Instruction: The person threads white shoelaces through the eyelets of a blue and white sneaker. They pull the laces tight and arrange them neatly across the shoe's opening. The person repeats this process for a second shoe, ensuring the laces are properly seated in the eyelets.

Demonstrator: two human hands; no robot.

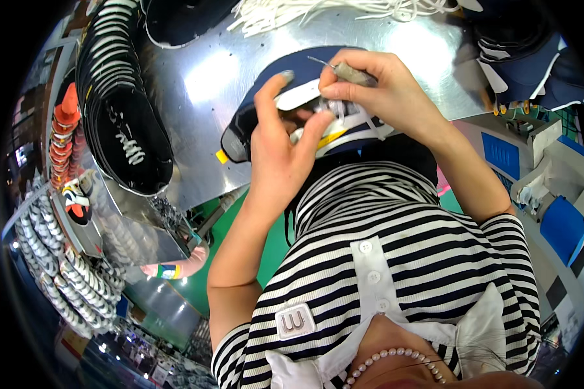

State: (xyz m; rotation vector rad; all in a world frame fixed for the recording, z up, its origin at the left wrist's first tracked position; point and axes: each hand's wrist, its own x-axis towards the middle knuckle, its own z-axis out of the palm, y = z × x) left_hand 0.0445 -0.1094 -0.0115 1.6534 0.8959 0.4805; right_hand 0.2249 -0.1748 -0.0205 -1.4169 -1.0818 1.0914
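Observation:
A navy and white sneaker upper (266,97) lies on a shiny metal table (201,78), close to my body. My left hand (280,139) grips its side, thumb pressed on the white laces and tongue. My right hand (376,81) holds a thin metal hook tool (344,70) with a grey handle, its tip pointing left over the shoe's opening. White lace strands (344,110) run under my right fingers.
A row of stacked black shoe uppers (120,110) stands at the left of the table. Loose white laces (305,13) pile at the far edge. More navy uppers (525,58) sit at right above a blue and white machine (538,168). Racks of shoe parts (58,259) hang at lower left.

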